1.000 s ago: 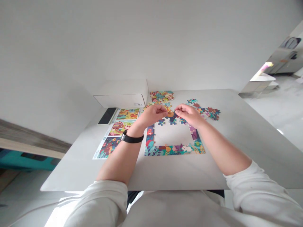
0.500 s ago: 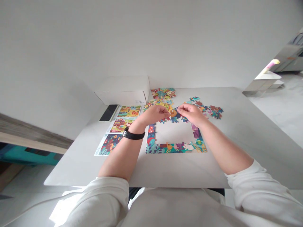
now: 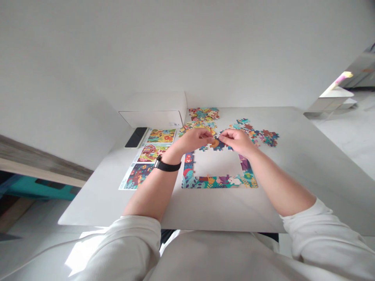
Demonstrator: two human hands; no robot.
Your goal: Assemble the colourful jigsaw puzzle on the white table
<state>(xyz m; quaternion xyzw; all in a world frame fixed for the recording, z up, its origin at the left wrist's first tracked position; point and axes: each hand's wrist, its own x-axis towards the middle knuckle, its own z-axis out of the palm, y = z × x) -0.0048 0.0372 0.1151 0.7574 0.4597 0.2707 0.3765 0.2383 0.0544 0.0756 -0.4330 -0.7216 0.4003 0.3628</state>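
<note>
Currently both hands meet over the far edge of the puzzle frame [image 3: 218, 182], which lies on the white table [image 3: 293, 168]. The left hand [image 3: 195, 139] is curled, with thumb and fingertips pinched on the orange piece [image 3: 215, 143]. The right hand [image 3: 237, 140] is also curled, its fingertips bunched at the piece's other side. Whether they grip it or only touch it cannot be told.

The piece sits at the frame's far border, among dark blue pieces. Lifted or lying flat: not resolvable, since the fingers cover its upper edge.

The frame's far corners are hidden behind the hands; its middle is bare table.

Loose pieces [image 3: 203, 114] lie beyond the hands, with more to the right, too small to read. A reference sheet [image 3: 149, 153], a phone [image 3: 136, 137] and a white box [image 3: 155, 109] sit to the left. A black watch [image 3: 166, 166] is on the left wrist.
</note>
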